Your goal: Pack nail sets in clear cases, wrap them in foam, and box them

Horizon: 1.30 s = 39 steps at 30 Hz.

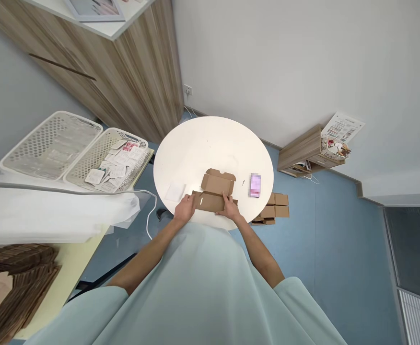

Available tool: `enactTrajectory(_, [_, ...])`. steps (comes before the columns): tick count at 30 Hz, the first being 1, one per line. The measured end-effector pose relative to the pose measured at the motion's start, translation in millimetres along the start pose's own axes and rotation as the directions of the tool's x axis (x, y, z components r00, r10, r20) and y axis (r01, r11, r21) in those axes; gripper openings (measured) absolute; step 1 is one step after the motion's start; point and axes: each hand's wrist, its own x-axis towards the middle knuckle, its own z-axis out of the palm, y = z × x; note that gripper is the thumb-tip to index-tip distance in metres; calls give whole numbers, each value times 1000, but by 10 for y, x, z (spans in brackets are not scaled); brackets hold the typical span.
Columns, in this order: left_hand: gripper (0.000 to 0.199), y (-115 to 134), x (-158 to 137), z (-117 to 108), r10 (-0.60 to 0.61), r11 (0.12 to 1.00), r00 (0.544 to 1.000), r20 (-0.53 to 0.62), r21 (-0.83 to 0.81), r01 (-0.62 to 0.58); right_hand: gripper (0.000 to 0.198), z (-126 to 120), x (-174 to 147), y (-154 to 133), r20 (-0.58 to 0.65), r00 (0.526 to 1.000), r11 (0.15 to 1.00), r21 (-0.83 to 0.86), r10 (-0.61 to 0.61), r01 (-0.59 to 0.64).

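Note:
A brown cardboard mailer box (218,183), partly folded with its flaps standing out, lies on the round white table (210,139) near its front edge. My left hand (185,209) is closed on the box's near left corner. At the near right side, my right hand (228,209) grips the cardboard, its thumb on the inner fold and the other fingers by the near edge. A thin white square sheet (176,191) lies just left of my left hand. Right of the box is a pink rectangular item (254,185), blurred out.
On the left, a side table carries white baskets (105,132), one with cards and packets, white plastic sheeting (52,215) and stacked flat cardboard (19,282). Folded boxes (280,206) rest low at right. A wooden cabinet (141,72) and small shelf (299,151) stand by the wall.

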Motion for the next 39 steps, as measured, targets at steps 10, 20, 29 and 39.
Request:
enactTrajectory(10, [42,-29,13,-11,-334,942,940,-71,-57,331,146,17,-31,-34,-4,1000,999,33,-22,22])
enactTrajectory(20, [21,157,71,-55,-265,961,964,-3,-77,264,153,44,-1,-11,6,1000,998,47,-29,29])
enactTrajectory(29, [35,371,94,134,-95,992,995,33,-81,98,156,61,0,-15,14,999,998,50,-35,35])
enactTrajectory(39, [24,377,172,45,-76,997,995,62,32,74,155,62,7,-11,31,999,998,56,-42,40])
